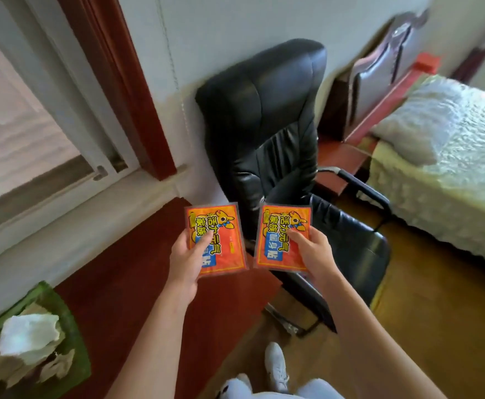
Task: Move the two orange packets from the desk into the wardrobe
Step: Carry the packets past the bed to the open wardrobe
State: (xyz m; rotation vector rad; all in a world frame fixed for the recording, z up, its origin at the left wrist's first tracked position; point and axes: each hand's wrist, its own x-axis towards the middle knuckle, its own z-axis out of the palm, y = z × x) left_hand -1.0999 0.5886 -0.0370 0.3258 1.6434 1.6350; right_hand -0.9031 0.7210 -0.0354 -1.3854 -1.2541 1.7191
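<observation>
We stand over the dark red wooden desk [114, 289], with a black padded leather office chair [267, 133] pushed against the wall beyond it; no wardrobe shows here. Both flat orange plastic packets are already off the desk, held up in front of us side by side and just apart. They look light, thin, floppy and slick, so a pinch well in from the lower edge seems safest. Our left hand [186, 260] pinches the left packet [217, 240], thumb on its face. Our right hand [313, 251] grips the right packet [281, 237] likewise, both forearms extended forward.
</observation>
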